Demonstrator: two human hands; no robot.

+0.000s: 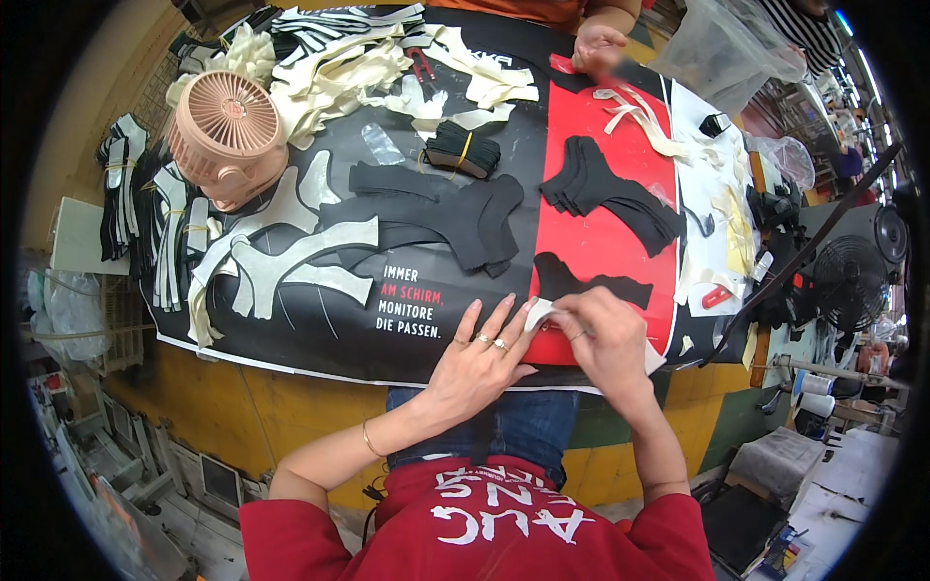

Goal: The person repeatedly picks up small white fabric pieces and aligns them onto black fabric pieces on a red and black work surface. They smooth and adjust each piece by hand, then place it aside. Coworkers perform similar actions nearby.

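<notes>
My left hand [482,351] lies flat near the front edge of the table, its fingers stretched out and its fingertips at a small white fabric piece [539,314]. The fingers of my right hand [608,339] are pinched together at the other side of this white piece, which is mostly covered by my hands. Just beyond them lies a black curved fabric piece [605,285] on the red part of the table cover. Farther back on the red is a stack of black cut pieces [610,194]. To the left, white-grey cut pieces [305,266] are spread beside more black pieces [441,218].
A pink fan [229,131] stands at the left, near tied bundles of black and white pieces [170,232]. A banded black bundle [463,149] sits mid-table. Across the table, another person's hand [601,48] is at work. White scraps [712,194] and a red-handled tool [717,296] lie at right.
</notes>
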